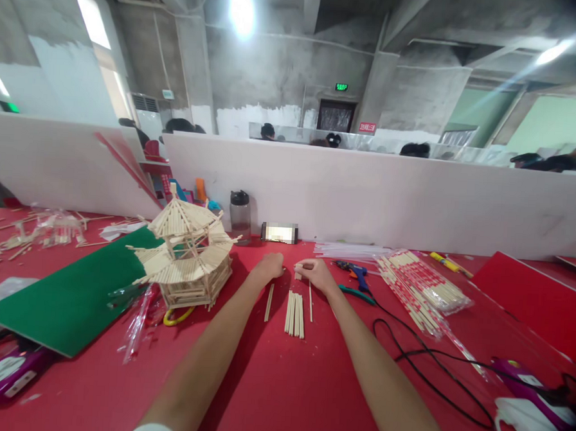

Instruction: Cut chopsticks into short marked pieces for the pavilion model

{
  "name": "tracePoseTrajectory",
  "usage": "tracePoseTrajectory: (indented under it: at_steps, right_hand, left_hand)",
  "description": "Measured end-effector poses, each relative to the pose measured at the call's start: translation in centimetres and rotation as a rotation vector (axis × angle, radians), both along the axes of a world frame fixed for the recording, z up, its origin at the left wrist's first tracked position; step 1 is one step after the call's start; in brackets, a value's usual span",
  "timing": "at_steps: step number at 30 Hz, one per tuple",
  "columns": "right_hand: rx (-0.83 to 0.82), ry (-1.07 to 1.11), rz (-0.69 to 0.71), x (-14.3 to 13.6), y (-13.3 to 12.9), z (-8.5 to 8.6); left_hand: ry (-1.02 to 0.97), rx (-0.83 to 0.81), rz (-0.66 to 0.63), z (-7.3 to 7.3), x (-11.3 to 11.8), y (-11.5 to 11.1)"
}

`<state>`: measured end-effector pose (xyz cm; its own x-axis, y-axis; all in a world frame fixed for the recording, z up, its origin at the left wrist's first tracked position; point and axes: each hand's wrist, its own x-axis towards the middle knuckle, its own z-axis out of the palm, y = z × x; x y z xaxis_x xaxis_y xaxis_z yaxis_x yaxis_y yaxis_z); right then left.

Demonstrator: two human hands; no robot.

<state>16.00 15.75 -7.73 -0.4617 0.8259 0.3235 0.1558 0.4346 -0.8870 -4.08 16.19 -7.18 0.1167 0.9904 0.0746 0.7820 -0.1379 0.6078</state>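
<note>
My left hand (270,266) is closed over the red table, just behind a thin wooden stick (268,302); what its fingers hold, if anything, is hidden. My right hand (314,273) has thumb and fingers pinched together near a small pale wooden piece (298,275), too small to tell whether it is gripped. Below the right hand lies a single stick (311,301). Between my forearms a row of several wooden sticks (295,313) lies side by side. A pagoda-like stick model (189,255) stands to the left of my left hand.
A bottle (240,216) and a phone (280,233) stand at the white partition (366,197). On the right are a blue glue gun (357,274), green-handled pliers (357,295), bagged sticks (424,287) and a looping black cable (435,358). A green board (76,294) lies left.
</note>
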Motion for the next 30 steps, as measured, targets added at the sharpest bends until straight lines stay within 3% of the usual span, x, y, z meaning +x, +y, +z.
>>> tracePoseTrajectory:
  at_steps: [6,14,19,30]
  right_hand:
    - [0.011,0.024,-0.013,-0.1,0.2,-0.3]
    - [0.088,0.004,-0.071,0.1,0.3,-0.1]
    - [0.101,0.005,-0.087,0.2,0.2,0.2]
    - [0.073,0.003,0.027,0.3,-0.5,0.8]
  left_hand:
    - [0.063,0.040,-0.024,0.6,0.0,-0.5]
    - [-0.162,0.100,-0.227,1.2,-0.2,0.5]
    - [-0.254,0.102,-0.340,0.7,0.3,0.6]
    - [-0.298,0.134,-0.337,-1.2,1.0,0.1]
